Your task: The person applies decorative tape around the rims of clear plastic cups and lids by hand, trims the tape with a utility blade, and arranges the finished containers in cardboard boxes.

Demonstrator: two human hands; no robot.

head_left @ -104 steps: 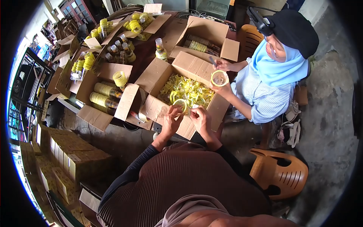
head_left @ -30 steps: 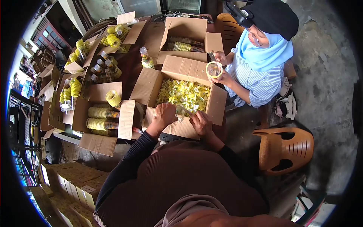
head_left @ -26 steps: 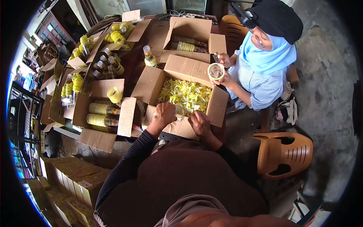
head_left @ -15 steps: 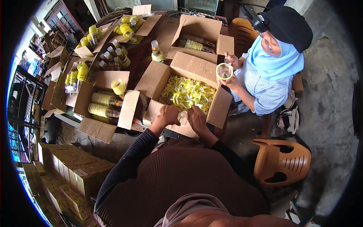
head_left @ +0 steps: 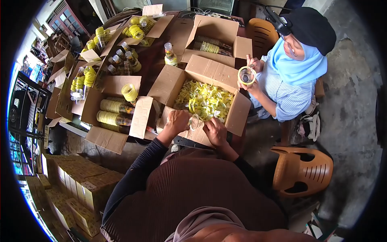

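Note:
My left hand (head_left: 178,121) is closed on a small clear plastic cup (head_left: 195,122), over the near flap of a cardboard box (head_left: 166,80). Just right of the cup is my right hand (head_left: 215,131), its fingers pressed together; whatever they hold is too small to make out. Yellow and clear trimmed strips (head_left: 205,99) fill the box beyond both hands. To the left, an open box (head_left: 105,135) holds stacked yellow-rimmed cups (head_left: 111,106), and one more stack (head_left: 129,92) stands at its corner.
Across the table's right corner, a co-worker (head_left: 296,76) holds a yellow-rimmed cup (head_left: 246,75) and a small tool. Another box of stacks (head_left: 211,46) lies behind. An orange plastic chair (head_left: 302,171) stands at the right; closed cartons (head_left: 80,173) stand at the lower left.
Since half a second ago, my right hand has moved slightly away from the cup and nearer to me, and the cup's rim shows more. The whole view has shifted slightly.

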